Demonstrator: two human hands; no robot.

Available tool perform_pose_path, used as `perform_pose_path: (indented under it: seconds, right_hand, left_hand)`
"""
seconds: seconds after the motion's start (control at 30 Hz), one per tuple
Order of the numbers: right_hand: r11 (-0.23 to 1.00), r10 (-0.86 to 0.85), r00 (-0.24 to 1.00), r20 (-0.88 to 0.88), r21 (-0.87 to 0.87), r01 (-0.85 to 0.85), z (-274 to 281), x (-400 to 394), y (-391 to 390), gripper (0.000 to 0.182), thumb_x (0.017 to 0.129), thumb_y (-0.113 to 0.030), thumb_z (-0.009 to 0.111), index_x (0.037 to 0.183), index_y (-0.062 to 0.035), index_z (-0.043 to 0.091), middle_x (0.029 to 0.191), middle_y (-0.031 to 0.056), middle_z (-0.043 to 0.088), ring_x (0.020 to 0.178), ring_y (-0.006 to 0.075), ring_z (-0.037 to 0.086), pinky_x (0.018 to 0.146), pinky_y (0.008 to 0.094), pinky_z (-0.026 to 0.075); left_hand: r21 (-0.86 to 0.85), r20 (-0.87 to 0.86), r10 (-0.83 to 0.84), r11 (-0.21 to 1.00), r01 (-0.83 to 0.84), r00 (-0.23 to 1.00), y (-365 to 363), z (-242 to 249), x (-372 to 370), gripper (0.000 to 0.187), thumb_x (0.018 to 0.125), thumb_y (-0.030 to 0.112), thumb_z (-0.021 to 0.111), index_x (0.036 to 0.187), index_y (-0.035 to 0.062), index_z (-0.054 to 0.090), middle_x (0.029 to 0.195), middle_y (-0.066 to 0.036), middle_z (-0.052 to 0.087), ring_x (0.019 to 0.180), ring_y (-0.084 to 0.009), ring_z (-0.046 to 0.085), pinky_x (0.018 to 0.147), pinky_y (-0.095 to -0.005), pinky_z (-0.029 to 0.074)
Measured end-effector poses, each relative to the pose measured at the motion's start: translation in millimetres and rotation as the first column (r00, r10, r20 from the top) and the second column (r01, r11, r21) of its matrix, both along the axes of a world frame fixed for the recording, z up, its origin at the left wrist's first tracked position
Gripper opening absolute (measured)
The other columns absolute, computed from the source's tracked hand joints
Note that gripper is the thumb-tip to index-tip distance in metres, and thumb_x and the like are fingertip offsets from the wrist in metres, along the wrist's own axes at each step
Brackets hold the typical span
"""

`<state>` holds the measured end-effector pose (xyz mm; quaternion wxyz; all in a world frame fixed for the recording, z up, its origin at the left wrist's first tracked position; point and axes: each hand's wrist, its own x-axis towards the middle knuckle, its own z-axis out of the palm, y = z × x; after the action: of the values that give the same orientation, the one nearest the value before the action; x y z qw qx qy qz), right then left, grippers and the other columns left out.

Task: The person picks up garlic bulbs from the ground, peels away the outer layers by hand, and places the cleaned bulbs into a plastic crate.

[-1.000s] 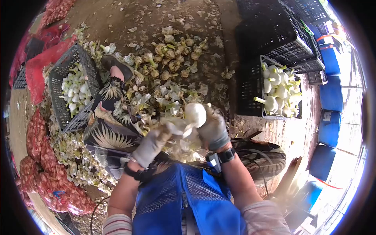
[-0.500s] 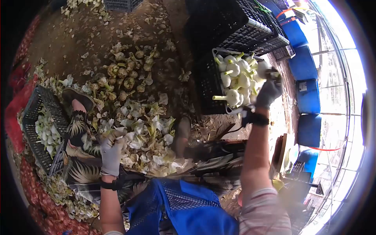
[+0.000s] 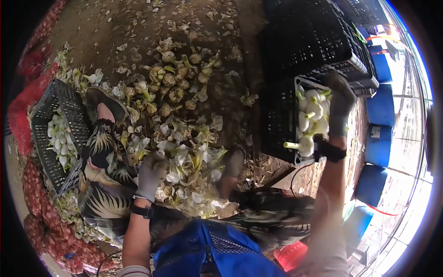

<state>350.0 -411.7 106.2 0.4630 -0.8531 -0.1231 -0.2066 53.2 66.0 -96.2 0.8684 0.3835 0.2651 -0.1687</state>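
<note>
My right hand [image 3: 340, 98], in a grey glove, reaches out over a black crate [image 3: 277, 115] on my right that holds peeled white bulbs [image 3: 308, 121]. I see no bulb in that hand. My left hand [image 3: 151, 173], also gloved, rests low by my knee on a heap of pale peelings [image 3: 187, 159], and I see nothing gripped in it. A pile of unpeeled, dirty bulbs [image 3: 173, 78] lies on the dirt floor ahead of me.
A second black crate [image 3: 48, 104] with white bulbs stands at my left, next to my left shoe [image 3: 104, 102]. Empty black crates [image 3: 314, 37] are stacked at the far right. Blue barrels [image 3: 382, 108] line the right side. Red mesh sacks [image 3: 34, 189] lie at the left.
A second ago both hands held a white bulb in front of me. My right hand then swung out to the right crate and now shows no bulb; my left dropped to the peelings.
</note>
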Motion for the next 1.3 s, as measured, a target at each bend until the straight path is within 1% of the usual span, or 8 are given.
perform_pose_path:
  seconds: [0.03,0.43,0.53,0.67,0.87,1.0,1.1,1.3]
  right_hand:
    - [0.989,0.116,0.993,-0.018,-0.091,-0.117,-18,15,35,0.029,0.087,0.008,0.052,0.105,-0.0008,0.073,0.095,0.0081,0.074,0.085,0.0137,0.068,0.081,0.0251,0.054]
    - [0.979,-0.198,0.820,-0.538,-0.062,0.196,-317,173,229,0.051,0.088,-0.034,0.065,0.125,0.0008,0.062,0.118,0.0220,0.067,0.112,0.0392,0.061,0.092,0.0426,0.047]
    - [0.852,-0.433,0.638,-0.637,-0.521,0.058,-337,167,229,0.034,0.089,-0.024,0.064,0.116,-0.0026,0.067,0.109,0.0191,0.071,0.099,0.0383,0.066,0.087,0.0454,0.048]
    - [0.865,-0.219,0.923,-0.317,-0.501,0.033,-310,78,216,0.026,0.085,0.000,0.054,0.105,-0.0002,0.071,0.101,0.0154,0.072,0.093,0.0327,0.068,0.083,0.0385,0.052]
    - [0.823,0.468,0.585,-0.662,0.568,-0.016,-167,-66,237,0.035,0.086,0.013,0.048,0.111,-0.0002,0.069,0.112,0.0077,0.069,0.105,0.0165,0.062,0.087,0.0290,0.052]
    - [0.796,0.593,0.486,-0.641,0.557,-0.236,-113,-145,270,0.028,0.098,-0.011,0.062,0.123,0.0004,0.064,0.117,0.0063,0.067,0.108,0.0126,0.061,0.090,0.0292,0.052]
    - [0.667,0.604,0.449,-0.658,0.726,0.166,-97,-186,281,0.044,0.097,-0.028,0.067,0.129,0.0019,0.059,0.108,0.0047,0.068,0.097,0.0077,0.058,0.084,0.0242,0.048]
    - [0.859,0.492,0.552,-0.673,0.480,-0.180,-84,-229,281,0.039,0.096,-0.027,0.066,0.118,0.0046,0.064,0.095,0.0036,0.070,0.089,0.0059,0.056,0.081,0.0250,0.048]
  left_hand:
    - [0.759,0.162,-0.177,0.651,-0.008,0.971,-22,-14,0,0.033,0.089,0.004,0.067,0.121,0.0041,0.059,0.109,-0.003,0.063,0.089,-0.0078,0.061,0.071,-0.0238,0.050]
    - [0.532,-0.267,-0.045,0.826,0.186,0.963,-25,17,24,0.026,0.089,0.008,0.064,0.114,0.0035,0.061,0.105,-0.004,0.063,0.097,-0.0136,0.060,0.089,-0.0289,0.048]
    - [0.496,-0.251,-0.071,0.847,0.191,0.965,-29,17,28,0.024,0.089,0.009,0.065,0.112,0.0033,0.062,0.112,-0.006,0.064,0.108,-0.0164,0.058,0.097,-0.0305,0.044]
    - [0.430,-0.215,-0.031,0.894,0.123,0.976,-32,22,30,0.035,0.089,0.013,0.069,0.122,0.0026,0.060,0.123,-0.010,0.063,0.117,-0.0189,0.057,0.101,-0.0317,0.043]
    - [0.581,0.022,-0.090,0.812,0.061,0.996,-38,39,26,0.067,0.089,0.023,0.072,0.145,0.0021,0.042,0.141,-0.018,0.051,0.128,-0.0311,0.052,0.105,-0.0389,0.043]
    - [0.850,0.319,-0.323,0.514,-0.118,0.891,-44,81,39,0.071,0.088,0.021,0.072,0.147,0.0010,0.038,0.145,-0.021,0.046,0.134,-0.0329,0.046,0.110,-0.0398,0.038]
    - [0.639,0.403,-0.182,0.757,-0.133,0.897,-50,94,20,0.071,0.084,0.018,0.079,0.142,-0.0023,0.042,0.134,-0.014,0.051,0.124,-0.0243,0.051,0.107,-0.0363,0.040]
    - [0.716,0.405,-0.217,0.680,-0.161,0.888,-46,128,-9,0.061,0.083,0.016,0.073,0.135,-0.0030,0.048,0.128,-0.021,0.056,0.122,-0.0337,0.053,0.105,-0.0389,0.040]
